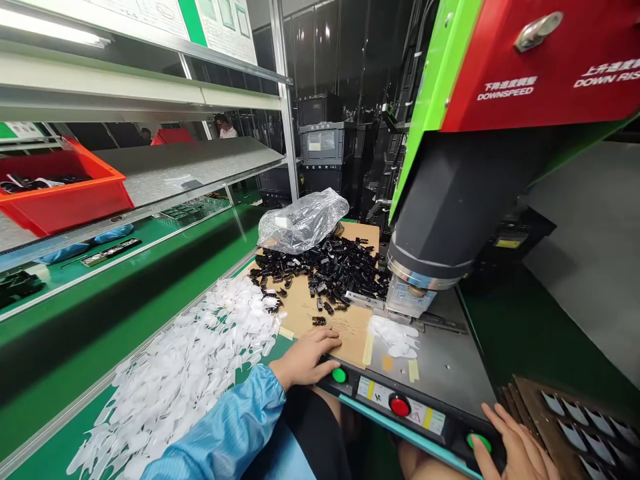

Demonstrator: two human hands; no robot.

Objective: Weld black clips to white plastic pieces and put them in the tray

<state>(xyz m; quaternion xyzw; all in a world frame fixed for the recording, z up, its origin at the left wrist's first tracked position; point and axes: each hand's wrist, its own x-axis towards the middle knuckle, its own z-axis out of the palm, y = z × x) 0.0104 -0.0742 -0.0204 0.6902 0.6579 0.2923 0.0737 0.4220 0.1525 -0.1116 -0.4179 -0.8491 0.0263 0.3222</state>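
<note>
Left hand (307,360): flat on the cardboard (345,333), fingers spread, grip released; thumb just beside the left green button (339,375).
Right hand (517,450): low right corner, grip released, fingers touching the right green button (479,441); grasps nothing.
Red button (400,405): on the panel (385,395) between the two green ones, untouched.
Press head (433,267): dark cylinder under a red and green housing (525,60), down over a small fixture (407,300) behind the panel.
White parts (185,373): large loose heap on the worktop (75,333), just left of the left hand; a small pile (397,337) lies by the fixture.
Black parts (330,267): heap on the cardboard, beyond the left hand.
Bag (303,220): clear, crumpled, behind the black parts.
Tray (575,413): brown, at right, holding pieces in pockets, near the right hand.
Bin (60,187): red, on the shelf at far left.
</note>
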